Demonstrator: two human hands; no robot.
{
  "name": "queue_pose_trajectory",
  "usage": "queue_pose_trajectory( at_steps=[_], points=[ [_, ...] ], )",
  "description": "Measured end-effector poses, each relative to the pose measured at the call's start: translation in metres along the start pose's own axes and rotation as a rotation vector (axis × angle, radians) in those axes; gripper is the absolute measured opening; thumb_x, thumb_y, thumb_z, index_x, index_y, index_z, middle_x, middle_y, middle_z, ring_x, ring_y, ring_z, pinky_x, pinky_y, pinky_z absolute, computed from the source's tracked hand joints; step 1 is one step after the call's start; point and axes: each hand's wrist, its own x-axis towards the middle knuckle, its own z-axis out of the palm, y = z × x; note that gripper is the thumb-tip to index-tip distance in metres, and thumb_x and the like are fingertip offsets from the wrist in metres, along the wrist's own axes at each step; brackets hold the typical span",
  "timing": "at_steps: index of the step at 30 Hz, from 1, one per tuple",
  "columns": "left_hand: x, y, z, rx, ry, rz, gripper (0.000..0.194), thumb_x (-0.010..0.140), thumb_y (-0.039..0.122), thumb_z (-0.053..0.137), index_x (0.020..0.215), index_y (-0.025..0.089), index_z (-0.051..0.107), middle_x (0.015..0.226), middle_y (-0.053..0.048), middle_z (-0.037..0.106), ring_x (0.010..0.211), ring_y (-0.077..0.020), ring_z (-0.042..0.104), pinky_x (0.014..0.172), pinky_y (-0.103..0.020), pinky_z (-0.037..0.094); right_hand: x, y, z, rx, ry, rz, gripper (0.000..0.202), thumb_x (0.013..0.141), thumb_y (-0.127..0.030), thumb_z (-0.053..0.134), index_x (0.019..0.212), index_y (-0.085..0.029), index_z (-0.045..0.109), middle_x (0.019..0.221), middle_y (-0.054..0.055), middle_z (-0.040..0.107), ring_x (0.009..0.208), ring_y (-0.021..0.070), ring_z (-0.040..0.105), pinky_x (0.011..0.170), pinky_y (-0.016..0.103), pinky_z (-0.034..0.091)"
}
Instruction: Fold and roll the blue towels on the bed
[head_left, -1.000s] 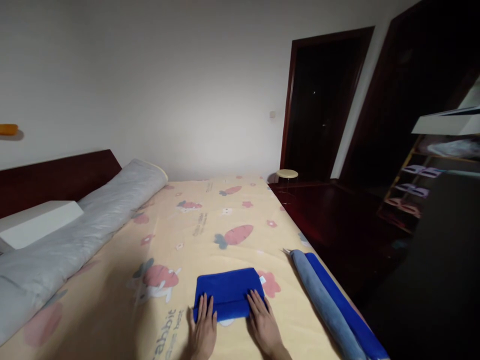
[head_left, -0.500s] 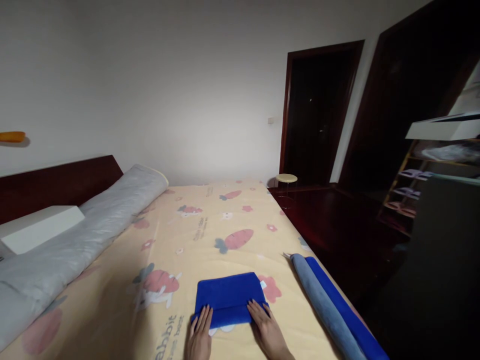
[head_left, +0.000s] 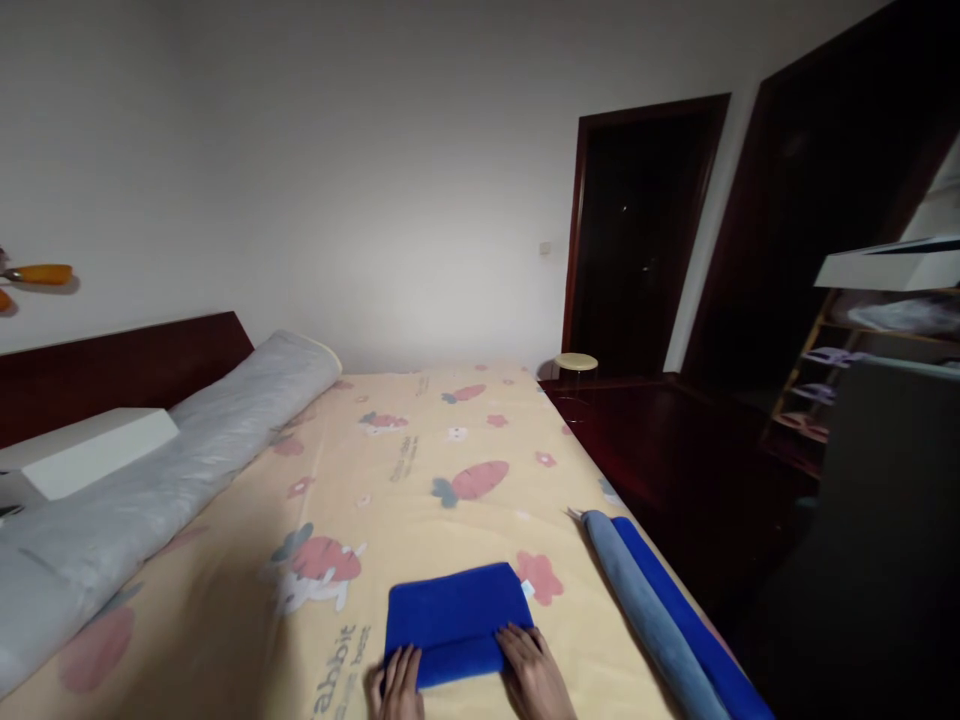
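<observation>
A blue cloth (head_left: 457, 610) lies folded on the patterned bed sheet (head_left: 405, 520), its near edge turned over into a thicker band. My left hand (head_left: 400, 685) rests on the left end of that band, and my right hand (head_left: 534, 672) on the right end. The fingers of both hands lie over the band, close together; whether the thumbs grip beneath it is hard to see. A small white tag shows at the cloth's right edge.
A grey-blue roll (head_left: 649, 615) and a blue roll (head_left: 694, 620) lie along the bed's right edge. On the left are a grey rolled quilt (head_left: 217, 430) and a white box (head_left: 97, 450). A stool (head_left: 576, 362) and shoe rack (head_left: 806, 400) stand beyond.
The cloth and both hands appear slightly lower in view, and the cloth's near band sits closer to me. The view has shifted a little. Both hands remain on the band.
</observation>
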Motion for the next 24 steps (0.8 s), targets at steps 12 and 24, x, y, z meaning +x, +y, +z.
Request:
queue_pose_trajectory(
  at_steps=[12, 24],
  points=[
    [0.016, 0.049, -0.009, -0.208, 0.089, 0.402, 0.041, 0.081, 0.015, 0.049, 0.117, 0.025, 0.067, 0.117, -0.004, 0.073, 0.107, -0.0194, 0.066, 0.091, -0.031, 0.054, 0.037, -0.068, -0.012, 0.241, -0.194, 0.129, 0.044, 0.074, -0.019, 0.053, 0.117, -0.023, 0.064, 0.118, 0.006, 0.067, 0.109, 0.0231, 0.058, 0.099, 0.036, 0.04],
    [0.016, 0.032, -0.019, -0.022, 0.196, 0.087, 0.038, 0.089, 0.02, 0.044, 0.117, 0.028, 0.068, 0.129, -0.005, 0.067, 0.119, -0.0216, 0.059, 0.102, -0.043, 0.039, 0.021, -0.029, -0.024, 0.111, -0.085, 0.282, 0.044, 0.1, -0.04, 0.031, 0.125, -0.024, 0.062, 0.135, 0.008, 0.06, 0.13, 0.0247, 0.048, 0.111, 0.044, 0.028]
  ],
)
